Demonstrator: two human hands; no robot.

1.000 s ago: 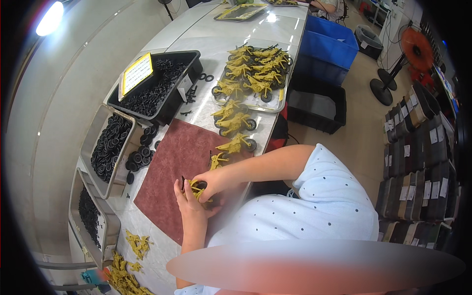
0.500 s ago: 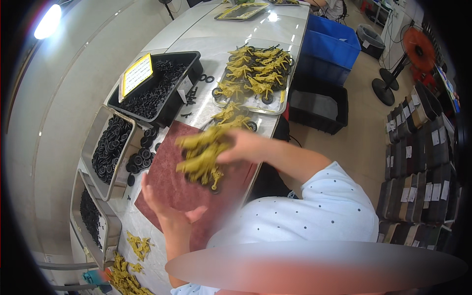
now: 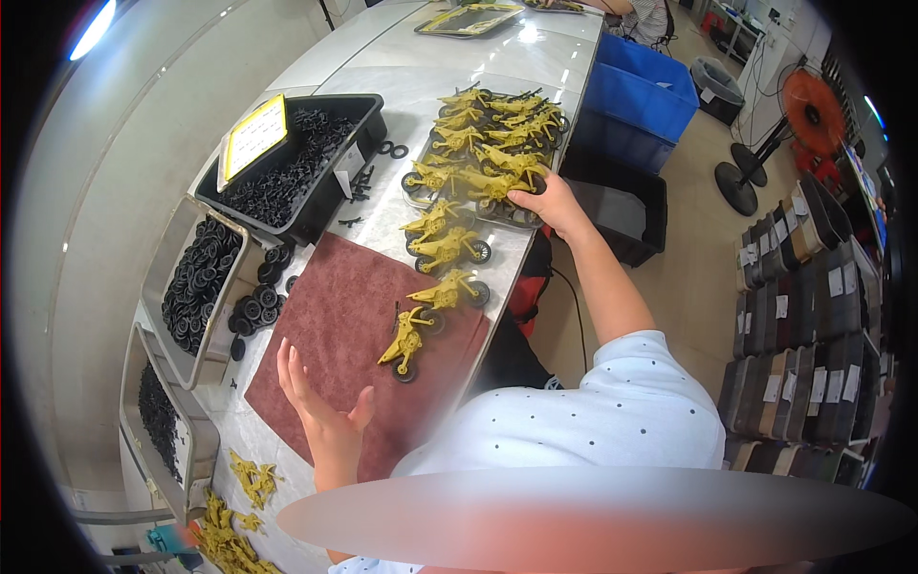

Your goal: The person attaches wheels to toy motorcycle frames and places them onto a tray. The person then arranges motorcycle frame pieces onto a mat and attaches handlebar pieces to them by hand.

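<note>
My right hand is closed round a yellow toy motorcycle with black wheels, at the near right end of a metal tray holding several similar ones. From that tray toward me runs a line of yellow motorcycles. One lies on the white table, another at the edge of a dark red cloth, and the nearest on the cloth itself. My left hand hovers over the cloth's left part, fingers spread, with nothing in it.
Along the left stand a black bin of small black parts, a beige bin of black wheels and another beige bin of tiny black pieces. Loose wheels lie beside them. Yellow parts are heaped at lower left. Blue crates stand right of the table.
My right hand has moved from above the cloth, away and to the right, carrying yellow motorcycle pieces to the tray. The motorcycles on the cloth now show uncovered. My left hand stays open.
</note>
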